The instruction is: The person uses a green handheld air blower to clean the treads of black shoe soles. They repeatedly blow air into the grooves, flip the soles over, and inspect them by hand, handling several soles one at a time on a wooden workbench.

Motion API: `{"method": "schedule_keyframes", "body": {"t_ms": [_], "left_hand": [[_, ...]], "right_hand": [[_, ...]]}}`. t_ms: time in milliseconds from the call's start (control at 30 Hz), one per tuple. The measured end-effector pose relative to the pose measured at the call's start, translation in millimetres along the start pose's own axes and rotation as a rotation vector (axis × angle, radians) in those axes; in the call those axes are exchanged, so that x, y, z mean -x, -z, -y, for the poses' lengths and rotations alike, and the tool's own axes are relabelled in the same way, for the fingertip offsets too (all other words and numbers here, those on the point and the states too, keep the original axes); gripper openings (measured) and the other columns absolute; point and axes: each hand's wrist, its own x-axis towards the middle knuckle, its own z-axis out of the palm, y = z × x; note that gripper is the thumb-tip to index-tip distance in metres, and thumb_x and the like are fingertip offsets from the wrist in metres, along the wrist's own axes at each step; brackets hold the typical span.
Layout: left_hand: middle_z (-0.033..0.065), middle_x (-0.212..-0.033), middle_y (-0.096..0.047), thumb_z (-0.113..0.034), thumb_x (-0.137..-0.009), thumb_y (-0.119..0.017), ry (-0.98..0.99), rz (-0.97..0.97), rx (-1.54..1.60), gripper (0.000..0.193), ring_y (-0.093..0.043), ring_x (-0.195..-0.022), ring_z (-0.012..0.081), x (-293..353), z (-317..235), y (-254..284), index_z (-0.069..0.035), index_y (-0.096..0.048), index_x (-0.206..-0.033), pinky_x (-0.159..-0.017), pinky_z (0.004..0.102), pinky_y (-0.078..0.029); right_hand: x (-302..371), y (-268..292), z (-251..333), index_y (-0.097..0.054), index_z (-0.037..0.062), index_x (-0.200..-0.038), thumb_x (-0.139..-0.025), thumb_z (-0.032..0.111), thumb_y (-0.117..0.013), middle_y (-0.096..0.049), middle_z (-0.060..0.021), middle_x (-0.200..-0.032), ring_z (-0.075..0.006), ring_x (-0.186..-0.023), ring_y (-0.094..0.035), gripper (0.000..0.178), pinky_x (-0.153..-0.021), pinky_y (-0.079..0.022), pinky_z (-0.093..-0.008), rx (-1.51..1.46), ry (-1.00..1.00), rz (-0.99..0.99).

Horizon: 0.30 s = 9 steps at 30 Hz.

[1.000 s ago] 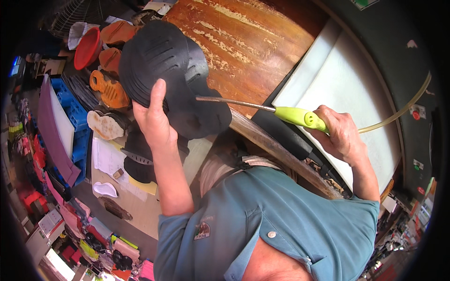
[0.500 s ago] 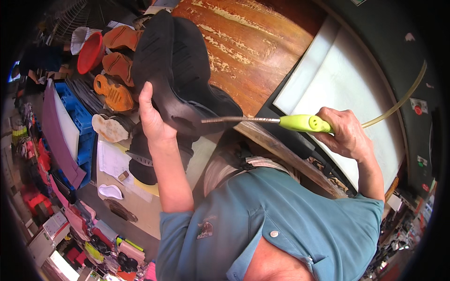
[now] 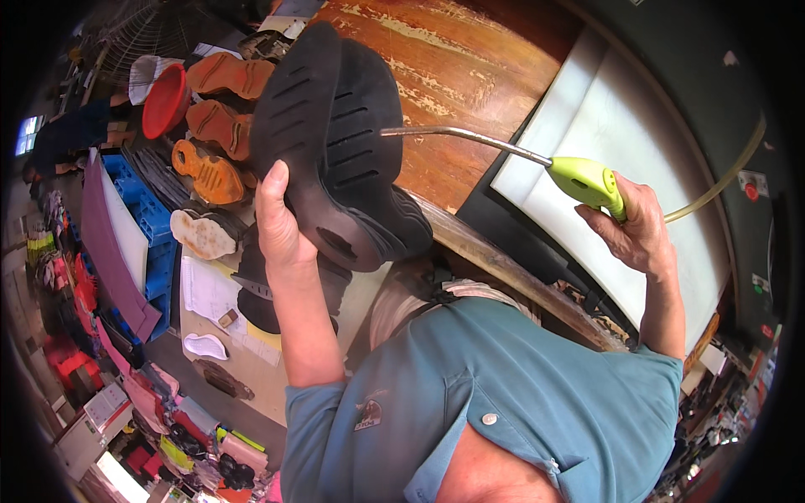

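Observation:
My left hand [image 3: 285, 220] grips a stack of black shoe soles [image 3: 289, 117] near the heel end, thumb laid over the top one. The soles fan apart, and slots show on their forefoot parts. In my right hand [image 3: 633, 220] is a lime-green air blow gun [image 3: 583, 180] with a long bent metal nozzle and a hose behind it. The nozzle tip is over the slotted face of a sole in the fanned stack; whether it touches cannot be seen. The fingers of my left hand are hidden behind the soles.
A worn wooden tabletop [image 3: 478, 67] lies beyond, with a white board [image 3: 620, 184] to the right. Orange soles [image 3: 220, 121], a red bowl [image 3: 165, 102] and a blue crate [image 3: 159, 260] are at left. Paper [image 3: 205, 293] lies on the bench nearby.
The blow gun's nozzle has moved up from the heel end to the forefoot of the soles. My right hand has shifted slightly right, and the stack has tilted and fanned out.

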Motion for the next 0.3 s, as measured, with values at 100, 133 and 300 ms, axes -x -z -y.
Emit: {"method": "schedule_keyframes", "body": {"t_ms": [100, 133, 300], "left_hand": [[0.0109, -0.144, -0.068, -0.024, -0.103, -0.070, 0.071, 0.031, 0.020, 0.052, -0.064, -0.132, 0.0239, -0.8, -3.7, 0.3, 0.000, -0.058, -0.149, -0.121, 0.0408, -0.045], [0.0110, -0.144, -0.068, -0.024, -0.103, -0.070, 0.059, 0.047, 0.013, 0.053, -0.064, -0.133, 0.0246, -1.2, -2.5, -0.3, 0.000, -0.058, -0.149, -0.121, 0.0413, -0.046], [0.0122, -0.148, -0.066, -0.029, -0.102, -0.072, 0.014, 0.098, -0.128, 0.059, -0.063, -0.135, 0.0278, -0.6, -2.6, -3.8, -0.001, -0.056, -0.151, -0.122, 0.0426, -0.046]], "right_hand": [[-2.2, -2.8, -2.6, -0.062, 0.0034, -0.101, -0.091, 0.009, -0.080, -0.070, -0.0187, -0.088, -0.0423, -0.079, -0.069, 0.021, -0.071, -0.054, -0.0460, 0.071, 0.041, 0.055], [-1.8, -2.9, -2.9, -0.063, 0.0032, -0.103, -0.091, 0.009, -0.080, -0.070, -0.0188, -0.088, -0.0422, -0.079, -0.069, 0.021, -0.071, -0.054, -0.0457, 0.114, 0.049, 0.077], [-2.0, -5.6, -3.7, -0.064, 0.0045, -0.103, -0.093, 0.013, -0.079, -0.070, -0.0196, -0.088, -0.0412, -0.078, -0.069, 0.021, -0.072, -0.054, -0.0478, 0.029, -0.021, -0.037]]}}
